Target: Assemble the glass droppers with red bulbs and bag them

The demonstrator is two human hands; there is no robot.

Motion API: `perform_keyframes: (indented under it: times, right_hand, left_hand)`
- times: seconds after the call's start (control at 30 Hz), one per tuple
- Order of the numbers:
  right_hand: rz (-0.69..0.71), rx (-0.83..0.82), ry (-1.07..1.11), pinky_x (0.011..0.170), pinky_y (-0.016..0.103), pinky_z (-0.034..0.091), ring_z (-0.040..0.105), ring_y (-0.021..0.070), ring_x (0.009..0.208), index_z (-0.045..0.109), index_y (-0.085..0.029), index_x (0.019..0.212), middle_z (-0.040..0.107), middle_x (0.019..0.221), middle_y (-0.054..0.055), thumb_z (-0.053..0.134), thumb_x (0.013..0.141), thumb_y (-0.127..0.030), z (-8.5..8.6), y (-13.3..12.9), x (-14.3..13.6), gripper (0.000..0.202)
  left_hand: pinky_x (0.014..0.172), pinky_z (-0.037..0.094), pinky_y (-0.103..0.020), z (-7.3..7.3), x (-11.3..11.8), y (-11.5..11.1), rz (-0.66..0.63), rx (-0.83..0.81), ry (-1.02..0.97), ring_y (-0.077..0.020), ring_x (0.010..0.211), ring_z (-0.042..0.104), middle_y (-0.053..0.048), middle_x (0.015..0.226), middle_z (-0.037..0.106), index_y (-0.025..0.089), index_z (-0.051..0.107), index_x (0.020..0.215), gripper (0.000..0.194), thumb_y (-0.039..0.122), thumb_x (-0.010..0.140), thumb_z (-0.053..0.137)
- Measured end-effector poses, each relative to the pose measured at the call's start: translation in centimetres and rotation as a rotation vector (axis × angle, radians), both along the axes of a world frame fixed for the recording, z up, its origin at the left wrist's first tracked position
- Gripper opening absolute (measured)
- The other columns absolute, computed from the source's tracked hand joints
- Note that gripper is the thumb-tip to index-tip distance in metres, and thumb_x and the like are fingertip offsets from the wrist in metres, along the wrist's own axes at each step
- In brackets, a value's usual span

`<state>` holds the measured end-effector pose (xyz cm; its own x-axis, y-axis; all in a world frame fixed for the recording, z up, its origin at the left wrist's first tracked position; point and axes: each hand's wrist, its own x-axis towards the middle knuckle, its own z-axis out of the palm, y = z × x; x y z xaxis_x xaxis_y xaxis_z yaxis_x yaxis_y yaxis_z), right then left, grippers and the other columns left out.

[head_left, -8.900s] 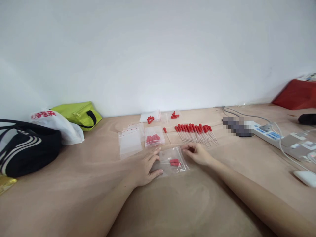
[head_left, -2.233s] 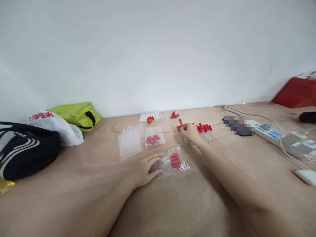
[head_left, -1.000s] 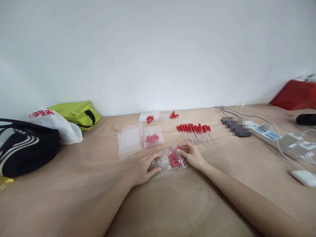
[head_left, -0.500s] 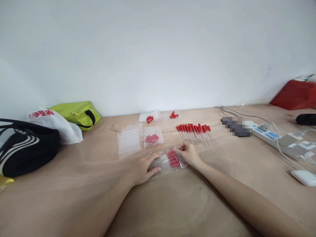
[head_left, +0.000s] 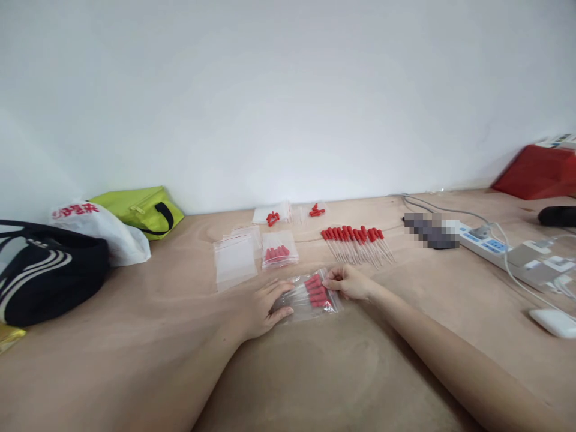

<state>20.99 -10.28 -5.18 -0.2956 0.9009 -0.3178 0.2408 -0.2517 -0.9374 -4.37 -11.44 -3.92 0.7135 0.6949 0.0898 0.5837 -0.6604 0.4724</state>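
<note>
A clear zip bag (head_left: 306, 309) holding several red-topped droppers (head_left: 317, 293) lies flat on the table, its opening toward the right. My left hand (head_left: 265, 305) rests on the bag's left end with fingers spread. On the right, my right hand (head_left: 348, 282) pinches the bag's edge near the red tops. Behind it sits a filled bag (head_left: 279, 249) with red-topped droppers. Flat clear bags (head_left: 235, 261) lie to its left. A row of loose red-topped droppers (head_left: 355, 240) is spread behind my right hand.
Red bulbs (head_left: 272, 218) and more red bulbs (head_left: 317, 210) lie near the wall. At left are a black bag (head_left: 58, 276), a white plastic bag (head_left: 103, 234) and a green pouch (head_left: 139, 207). A power strip (head_left: 490, 246), cables and a white case (head_left: 553, 323) occupy the right.
My right hand has moved slightly down along the bag's right edge, and the bag's opening end lies a little lower. My left hand has barely moved.
</note>
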Motion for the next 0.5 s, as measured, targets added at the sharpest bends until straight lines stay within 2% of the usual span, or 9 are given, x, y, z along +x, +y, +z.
perform_keyframes:
  times: [0.1, 0.17, 0.23, 0.37, 0.5]
  right_hand:
    - [0.036, 0.011, 0.142, 0.036, 0.015, 0.030, 0.040, 0.0033, 0.037, 0.053, -0.015, 0.063, 0.050, 0.047, -0.007, 0.066, 0.062, -0.034, 0.2, 0.1, 0.6, 0.023]
    - [-0.021, 0.016, 0.254, 0.042, 0.016, 0.038, 0.050, 0.0058, 0.047, 0.056, -0.016, 0.070, 0.058, 0.058, -0.003, 0.065, 0.063, -0.031, 0.8, 0.1, 1.6, 0.019]
    - [-0.121, 0.006, 0.305, 0.043, 0.017, 0.041, 0.054, 0.0081, 0.050, 0.056, -0.016, 0.070, 0.060, 0.060, -0.001, 0.062, 0.065, -0.029, 1.6, 0.3, 2.9, 0.015]
    - [-0.334, 0.041, 0.294, 0.033, 0.017, 0.038, 0.052, 0.0086, 0.041, 0.055, -0.017, 0.071, 0.058, 0.055, -0.002, 0.057, 0.068, -0.023, 3.2, 1.0, 4.9, 0.007]
    - [-0.586, 0.171, 0.360, 0.045, 0.021, 0.048, 0.059, 0.0110, 0.052, 0.052, -0.018, 0.073, 0.061, 0.063, -0.001, 0.053, 0.071, -0.022, 3.2, 1.9, 3.5, 0.005]
  left_hand:
    - [0.100, 0.034, -0.038, -0.2, -0.1, 0.0, 0.002, 0.007, -0.042, -0.0195, 0.120, 0.039, -0.004, 0.130, 0.044, 0.023, 0.042, 0.116, 0.033, 0.035, 0.085, 0.045]
    - [0.099, 0.034, -0.038, -0.3, -0.1, 0.1, 0.002, 0.024, -0.077, -0.0192, 0.120, 0.039, -0.005, 0.129, 0.045, 0.023, 0.043, 0.114, 0.031, 0.033, 0.085, 0.045]
    - [0.098, 0.035, -0.038, -0.5, -0.2, 0.1, 0.002, 0.043, -0.099, -0.0193, 0.120, 0.040, -0.006, 0.127, 0.046, 0.022, 0.044, 0.113, 0.030, 0.031, 0.085, 0.045]
    - [0.097, 0.036, -0.038, -1.0, -0.2, 0.1, 0.011, 0.107, -0.105, -0.0198, 0.119, 0.040, -0.007, 0.124, 0.048, 0.021, 0.046, 0.111, 0.029, 0.030, 0.084, 0.047]
    - [0.088, 0.041, -0.036, -1.1, 0.0, 0.4, 0.091, 0.218, -0.114, -0.0198, 0.104, 0.051, -0.007, 0.110, 0.056, 0.020, 0.051, 0.102, 0.022, 0.028, 0.082, 0.047]
